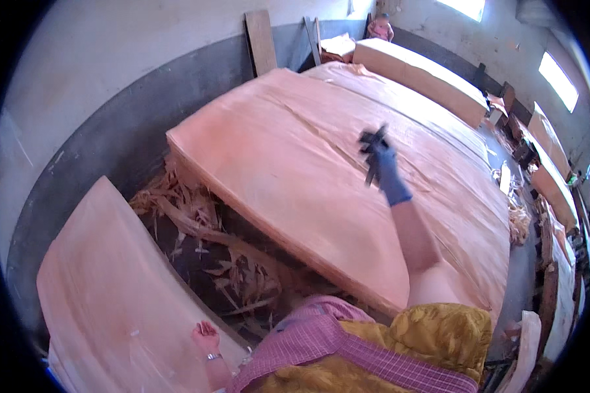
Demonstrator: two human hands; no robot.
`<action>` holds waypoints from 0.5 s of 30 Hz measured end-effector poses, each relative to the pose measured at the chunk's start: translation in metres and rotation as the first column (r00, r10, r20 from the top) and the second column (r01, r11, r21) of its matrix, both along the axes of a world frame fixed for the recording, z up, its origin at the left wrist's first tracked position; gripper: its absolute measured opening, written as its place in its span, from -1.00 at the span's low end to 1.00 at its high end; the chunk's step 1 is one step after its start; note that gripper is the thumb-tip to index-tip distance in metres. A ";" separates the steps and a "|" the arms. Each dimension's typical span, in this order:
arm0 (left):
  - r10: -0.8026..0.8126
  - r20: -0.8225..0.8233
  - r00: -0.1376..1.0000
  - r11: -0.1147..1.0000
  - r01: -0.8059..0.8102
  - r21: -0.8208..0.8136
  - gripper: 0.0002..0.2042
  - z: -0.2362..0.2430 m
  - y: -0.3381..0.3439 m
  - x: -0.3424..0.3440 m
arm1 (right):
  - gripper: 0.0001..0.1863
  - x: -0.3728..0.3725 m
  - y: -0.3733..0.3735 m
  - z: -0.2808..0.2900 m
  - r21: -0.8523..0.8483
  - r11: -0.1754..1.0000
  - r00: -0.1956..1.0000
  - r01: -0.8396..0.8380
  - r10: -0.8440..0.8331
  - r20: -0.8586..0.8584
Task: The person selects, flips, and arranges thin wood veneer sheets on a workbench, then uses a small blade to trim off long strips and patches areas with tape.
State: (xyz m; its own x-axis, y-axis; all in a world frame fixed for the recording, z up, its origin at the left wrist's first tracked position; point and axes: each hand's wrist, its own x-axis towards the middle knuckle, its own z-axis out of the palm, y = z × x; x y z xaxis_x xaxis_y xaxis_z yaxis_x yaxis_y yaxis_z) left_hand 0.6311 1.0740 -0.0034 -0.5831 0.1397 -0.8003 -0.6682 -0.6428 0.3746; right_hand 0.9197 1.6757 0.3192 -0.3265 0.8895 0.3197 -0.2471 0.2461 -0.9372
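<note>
My right hand point(387, 171), in a blue glove, is stretched out over a large, thick peach-coloured slab point(288, 164). Its fingers look closed on a dark tool point(375, 141), a narrow bar with parts crossing it; blur hides its exact kind. My left hand point(206, 335) is bare, with a wristwatch point(214, 356) at the wrist. It hovers over or rests on a second pale pink slab point(105, 281) at the lower left; contact cannot be made out. Its fingers are loosely bent and nothing shows in them. Long creases cross the large slab's top.
Peeled scraps point(196, 229) fill the gap between the two slabs. A long block point(419, 78) lies at the far end, with a seated person point(380, 27) behind it. A board point(261, 42) leans on the wall. More slabs point(554, 183) and debris line the right side.
</note>
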 end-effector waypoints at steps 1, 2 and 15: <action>-0.016 -0.009 1.000 0.999 0.016 0.032 -0.84 -0.007 0.013 0.001 | -0.62 -0.002 -0.006 -0.014 -0.045 0.998 0.992 0.032 -0.026 0.127; -0.006 -0.033 0.999 0.999 0.008 0.049 -0.85 -0.009 0.001 -0.006 | -0.60 -0.029 -0.021 -0.025 -0.206 0.978 0.980 -0.038 0.076 0.183; 0.037 -0.368 0.929 0.971 0.054 0.232 -0.87 -0.015 -0.028 0.014 | -0.56 0.028 0.156 0.089 0.774 0.626 0.942 0.090 -0.305 0.138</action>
State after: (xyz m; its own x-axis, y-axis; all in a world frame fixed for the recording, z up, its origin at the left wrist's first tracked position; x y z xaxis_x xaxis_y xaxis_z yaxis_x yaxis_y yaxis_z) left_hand 0.6453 1.0460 -0.0189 -0.8272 0.3022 -0.4736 -0.5180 -0.7368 0.4346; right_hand 0.9478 1.8317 0.4082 -0.3310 0.4276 0.8412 0.0919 0.9018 -0.4223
